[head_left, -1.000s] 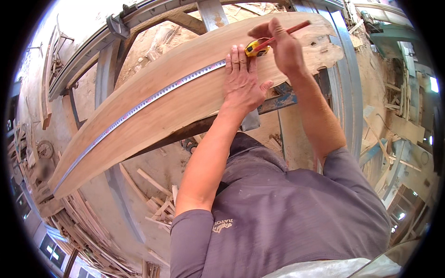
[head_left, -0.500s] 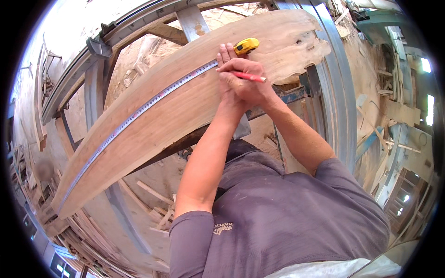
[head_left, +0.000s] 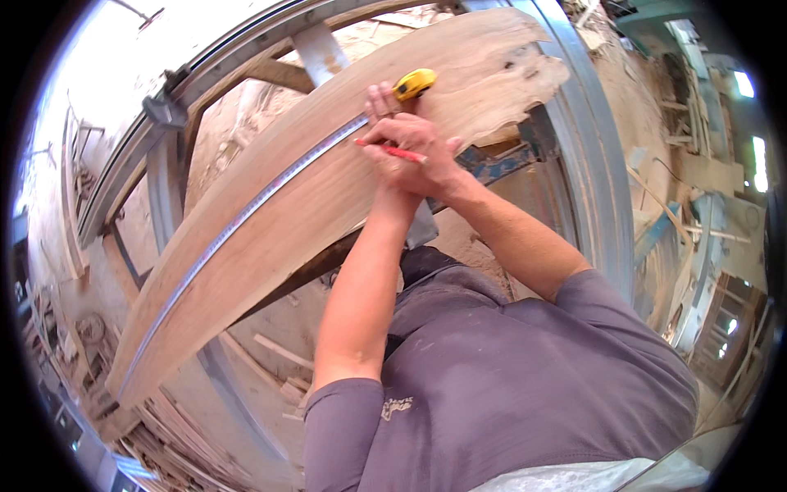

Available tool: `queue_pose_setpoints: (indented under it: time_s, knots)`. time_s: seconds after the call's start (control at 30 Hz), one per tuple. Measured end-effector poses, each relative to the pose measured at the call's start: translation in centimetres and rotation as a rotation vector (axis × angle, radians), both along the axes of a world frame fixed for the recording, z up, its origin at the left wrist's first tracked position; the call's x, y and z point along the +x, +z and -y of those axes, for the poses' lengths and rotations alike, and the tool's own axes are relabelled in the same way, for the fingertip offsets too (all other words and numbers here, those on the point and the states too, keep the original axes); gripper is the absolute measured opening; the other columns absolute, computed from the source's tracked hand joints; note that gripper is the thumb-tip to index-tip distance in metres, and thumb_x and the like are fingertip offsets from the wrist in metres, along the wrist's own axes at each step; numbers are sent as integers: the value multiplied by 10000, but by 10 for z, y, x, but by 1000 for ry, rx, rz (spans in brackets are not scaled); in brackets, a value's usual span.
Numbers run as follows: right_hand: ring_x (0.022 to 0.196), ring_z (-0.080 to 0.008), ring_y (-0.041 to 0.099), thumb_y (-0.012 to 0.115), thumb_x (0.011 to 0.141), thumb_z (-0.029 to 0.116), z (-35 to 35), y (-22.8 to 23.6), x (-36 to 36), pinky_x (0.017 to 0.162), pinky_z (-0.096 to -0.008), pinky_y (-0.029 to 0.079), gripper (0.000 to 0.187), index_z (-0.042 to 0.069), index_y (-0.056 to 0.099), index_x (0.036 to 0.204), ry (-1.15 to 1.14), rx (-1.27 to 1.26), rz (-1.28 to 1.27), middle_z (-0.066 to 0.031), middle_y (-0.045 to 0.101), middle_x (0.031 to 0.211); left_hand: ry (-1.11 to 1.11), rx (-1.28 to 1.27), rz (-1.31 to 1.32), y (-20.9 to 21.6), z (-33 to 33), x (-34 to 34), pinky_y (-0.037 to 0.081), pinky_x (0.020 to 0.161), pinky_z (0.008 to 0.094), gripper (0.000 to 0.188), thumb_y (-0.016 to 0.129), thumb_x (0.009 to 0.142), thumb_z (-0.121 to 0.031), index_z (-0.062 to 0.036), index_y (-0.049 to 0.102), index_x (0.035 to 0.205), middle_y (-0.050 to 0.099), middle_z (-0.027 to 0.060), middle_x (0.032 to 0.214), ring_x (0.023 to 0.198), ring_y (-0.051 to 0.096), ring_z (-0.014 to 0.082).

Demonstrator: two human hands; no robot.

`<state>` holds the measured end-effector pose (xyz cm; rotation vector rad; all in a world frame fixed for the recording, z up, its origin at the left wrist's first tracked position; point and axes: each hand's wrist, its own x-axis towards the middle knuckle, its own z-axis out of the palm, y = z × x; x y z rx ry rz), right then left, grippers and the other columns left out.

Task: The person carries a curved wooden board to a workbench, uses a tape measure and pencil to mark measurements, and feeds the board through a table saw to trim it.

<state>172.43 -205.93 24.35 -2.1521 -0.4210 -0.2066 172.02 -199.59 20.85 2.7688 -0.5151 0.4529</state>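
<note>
The right hand (head_left: pixel 418 156) grips a red pencil (head_left: pixel 402 153) over the left hand (head_left: pixel 380 102), spread flat beside the yellow tape (head_left: pixel 415 84) on the board (head_left: pixel 279 238).

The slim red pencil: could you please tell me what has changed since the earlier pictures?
The bare right hand has carried the slim red pencil left and lower in view, crossing over the bare left hand; one end now points left, near the white tape blade. The left hand stays by the yellow tape-measure case on the pale wooden board, blade still extended.
</note>
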Motion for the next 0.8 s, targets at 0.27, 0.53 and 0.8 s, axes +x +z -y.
queue_pose_setpoints:
  time_s: [0.27, 0.53, 0.8]
  knots:
    - [923, -316, 691, 736, 780, 165, -1, -4, -1, 847, -394, 532, 179, 76, 732, 935, -18, -17, 35, -158, 718, 938, 4, -43, 10, -8, 5, 5, 87, 1200, 615, 1001, 517, 834, -722, -72, 288, 1560, 191, 356, 1571, 1469, 131, 535]
    - [1001, -319, 674, 726, 773, 69, -7, 6, 1, 899, -374, 511, 162, 12, 720, 925, 30, 22, 108, -198, 711, 1020, 51, 102, 80, -4, 5, 2, 129, 1186, 628, 1063, 475, 796, -812, -87, 312, 1556, 228, 367, 1553, 1447, 188, 552]
    - [937, -317, 675, 734, 762, 67, -1, -6, 1, 856, -367, 520, 167, 11, 725, 919, -13, -28, 122, -190, 705, 929, 36, -40, 57, -13, 5, 8, 130, 1191, 635, 1021, 539, 784, -755, -67, 384, 1522, 192, 391, 1555, 1446, 159, 578]
